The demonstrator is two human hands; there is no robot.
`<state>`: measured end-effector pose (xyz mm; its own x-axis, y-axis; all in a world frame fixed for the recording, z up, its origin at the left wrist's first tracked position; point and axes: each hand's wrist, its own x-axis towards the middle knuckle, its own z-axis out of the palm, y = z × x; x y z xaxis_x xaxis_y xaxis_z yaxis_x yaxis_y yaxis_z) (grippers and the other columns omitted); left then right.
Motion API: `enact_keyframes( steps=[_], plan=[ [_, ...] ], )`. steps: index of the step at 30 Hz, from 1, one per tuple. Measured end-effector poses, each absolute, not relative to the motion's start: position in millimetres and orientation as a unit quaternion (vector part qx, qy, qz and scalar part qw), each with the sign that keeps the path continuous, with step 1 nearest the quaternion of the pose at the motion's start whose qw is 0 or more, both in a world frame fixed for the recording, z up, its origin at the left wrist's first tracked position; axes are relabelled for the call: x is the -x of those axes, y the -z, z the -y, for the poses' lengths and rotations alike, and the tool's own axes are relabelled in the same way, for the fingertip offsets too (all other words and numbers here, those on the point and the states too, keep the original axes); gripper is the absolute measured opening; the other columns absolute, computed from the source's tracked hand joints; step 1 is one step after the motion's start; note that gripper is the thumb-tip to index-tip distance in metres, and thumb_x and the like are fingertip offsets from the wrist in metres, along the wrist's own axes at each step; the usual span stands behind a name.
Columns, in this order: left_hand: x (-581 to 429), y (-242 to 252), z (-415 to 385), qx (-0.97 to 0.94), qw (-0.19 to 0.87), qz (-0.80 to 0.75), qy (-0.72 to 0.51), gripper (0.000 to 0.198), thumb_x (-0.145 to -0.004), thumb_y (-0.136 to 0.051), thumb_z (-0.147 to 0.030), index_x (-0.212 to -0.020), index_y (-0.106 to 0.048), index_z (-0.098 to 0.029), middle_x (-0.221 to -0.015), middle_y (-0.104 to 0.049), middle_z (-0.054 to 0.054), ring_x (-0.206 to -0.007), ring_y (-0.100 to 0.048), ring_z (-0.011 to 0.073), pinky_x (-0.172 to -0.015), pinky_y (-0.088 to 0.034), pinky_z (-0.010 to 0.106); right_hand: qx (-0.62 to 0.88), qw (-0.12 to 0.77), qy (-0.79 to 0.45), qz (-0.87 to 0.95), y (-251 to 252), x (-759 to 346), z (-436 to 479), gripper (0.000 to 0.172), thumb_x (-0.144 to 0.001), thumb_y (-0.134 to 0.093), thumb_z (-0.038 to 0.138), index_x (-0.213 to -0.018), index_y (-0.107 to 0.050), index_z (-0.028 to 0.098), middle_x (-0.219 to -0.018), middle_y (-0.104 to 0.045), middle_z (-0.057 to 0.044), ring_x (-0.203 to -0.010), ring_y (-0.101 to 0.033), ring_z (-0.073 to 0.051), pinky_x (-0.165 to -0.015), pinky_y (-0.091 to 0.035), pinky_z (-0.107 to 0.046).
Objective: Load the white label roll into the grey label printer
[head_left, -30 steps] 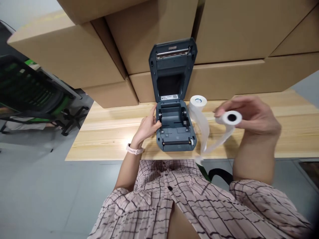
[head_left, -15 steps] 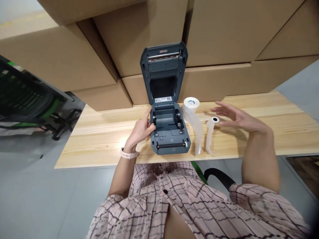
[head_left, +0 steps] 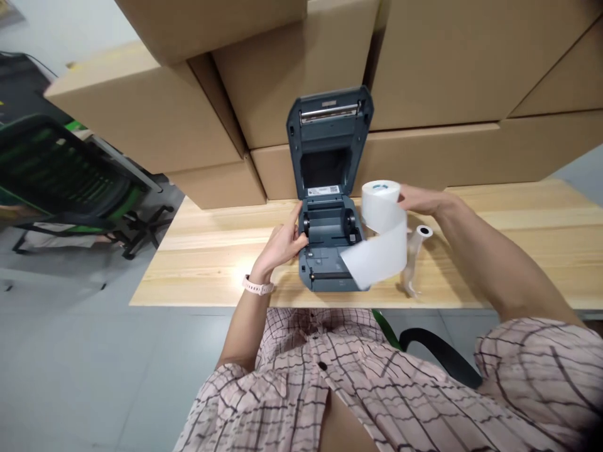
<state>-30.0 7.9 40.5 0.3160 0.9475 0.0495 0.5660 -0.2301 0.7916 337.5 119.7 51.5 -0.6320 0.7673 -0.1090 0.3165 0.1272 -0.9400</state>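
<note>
A dark grey label printer point(head_left: 330, 245) stands on the wooden table point(head_left: 494, 263) with its lid open and tilted back. My left hand point(head_left: 282, 242) rests against the printer's left side, fingers curled on its edge. My right hand point(head_left: 421, 199) grips a full white paper roll point(head_left: 384, 216), lifted just right of the printer, with a loose strip hanging down toward the printer's front. A small, nearly spent roll point(head_left: 417, 254) with a trailing strip stands on the table to the right of it.
Large cardboard boxes point(head_left: 424, 75) are stacked along the back of the table, close behind the printer. A black and green office chair point(head_left: 61, 176) stands on the grey floor at the left. A dark chair arm point(head_left: 438, 355) shows below the table edge.
My right hand set the small roll down on the table, then moved left and picked up the full roll, lifting it. My left hand stayed on the printer.
</note>
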Motion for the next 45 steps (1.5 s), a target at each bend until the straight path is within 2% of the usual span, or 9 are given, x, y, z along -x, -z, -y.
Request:
enact_keyframes(
  steps=[4,8,12,17,24,29,32,38,45],
  plan=[
    [30,-43,-8,-0.736,0.345,-0.517,-0.269,0.096,-0.087,-0.055,-0.023,-0.176,-0.02,-0.016,-0.061,-0.054,-0.008,-0.058,-0.052,0.0154,-0.063,-0.038,0.029,0.322,0.202,-0.484,0.789,-97,-319,-102,0.065,-0.067,-0.09,0.057,-0.118,-0.073,0.02,-0.12,-0.08,-0.008,-0.106,-0.072,-0.026,-0.096,-0.058,-0.04],
    [29,-46,-5,-0.736,0.332,-0.524,-0.27,0.095,-0.086,-0.054,-0.021,-0.176,-0.023,-0.015,-0.062,-0.053,-0.007,-0.059,-0.052,0.0163,-0.063,-0.039,0.03,0.309,0.044,-0.286,0.906,-130,-263,-80,0.06,-0.071,-0.087,0.064,-0.113,-0.074,0.023,-0.109,-0.08,-0.007,-0.093,-0.073,-0.029,-0.085,-0.056,-0.041],
    [26,-48,-3,-0.741,0.316,-0.532,-0.261,0.094,-0.086,-0.052,-0.02,-0.176,-0.023,-0.015,-0.062,-0.054,-0.008,-0.059,-0.052,0.0163,-0.065,-0.038,0.03,0.329,-0.056,-0.148,0.931,-127,-216,-75,0.052,-0.076,-0.081,0.067,-0.1,-0.074,0.022,-0.098,-0.079,-0.011,-0.083,-0.072,-0.031,-0.077,-0.05,-0.04],
    [27,-45,-5,-0.743,0.311,-0.533,-0.26,0.094,-0.086,-0.052,-0.02,-0.175,-0.024,-0.014,-0.062,-0.054,-0.008,-0.06,-0.052,0.0168,-0.067,-0.038,0.03,0.33,-0.093,-0.106,0.933,-101,-200,-87,0.05,-0.078,-0.08,0.067,-0.097,-0.075,0.02,-0.101,-0.082,-0.015,-0.086,-0.074,-0.033,-0.078,-0.05,-0.042],
    [27,-41,-6,-0.739,0.314,-0.527,-0.278,0.092,-0.085,-0.052,-0.02,-0.174,-0.029,-0.014,-0.06,-0.052,-0.009,-0.06,-0.051,0.0167,-0.068,-0.037,0.029,0.324,-0.056,-0.154,0.932,-79,-203,-97,0.054,-0.077,-0.084,0.07,-0.099,-0.079,0.021,-0.102,-0.084,-0.015,-0.092,-0.074,-0.034,-0.088,-0.054,-0.048],
    [26,-39,-5,-0.737,0.306,-0.531,-0.283,0.088,-0.087,-0.051,-0.021,-0.173,-0.032,-0.014,-0.059,-0.051,-0.009,-0.06,-0.049,0.017,-0.067,-0.038,0.03,0.284,0.051,-0.126,0.949,-78,-222,-62,0.063,-0.102,-0.061,0.062,-0.144,-0.069,0.016,-0.144,-0.072,-0.022,-0.129,-0.068,-0.04,-0.108,-0.054,-0.058],
    [27,-38,-4,-0.736,0.31,-0.528,-0.289,0.086,-0.088,-0.052,-0.022,-0.172,-0.034,-0.014,-0.06,-0.052,-0.008,-0.06,-0.048,0.0173,-0.069,-0.039,0.031,0.27,0.099,-0.162,0.944,-71,-236,-16,0.058,-0.111,-0.047,0.058,-0.157,-0.061,0.027,-0.164,-0.06,-0.011,-0.15,-0.058,-0.035,-0.12,-0.051,-0.058],
    [25,-26,-4,-0.689,0.345,-0.538,-0.342,0.076,-0.09,-0.057,-0.028,-0.165,-0.048,-0.017,-0.066,-0.055,-0.005,-0.063,-0.046,0.0171,-0.071,-0.04,0.032,0.342,0.16,-0.137,0.916,-46,-229,58,0.053,-0.112,-0.049,0.052,-0.156,-0.063,0.025,-0.169,-0.054,-0.013,-0.156,-0.054,-0.035,-0.124,-0.052,-0.062],
    [22,-12,-3,-0.658,0.365,-0.534,-0.386,0.067,-0.092,-0.058,-0.032,-0.158,-0.057,-0.019,-0.07,-0.054,-0.005,-0.067,-0.045,0.0168,-0.072,-0.041,0.031,0.377,0.207,-0.086,0.899,-40,-212,71,0.045,-0.113,-0.049,0.038,-0.152,-0.066,0.023,-0.162,-0.062,-0.013,-0.154,-0.056,-0.034,-0.125,-0.053,-0.064]
  ],
)
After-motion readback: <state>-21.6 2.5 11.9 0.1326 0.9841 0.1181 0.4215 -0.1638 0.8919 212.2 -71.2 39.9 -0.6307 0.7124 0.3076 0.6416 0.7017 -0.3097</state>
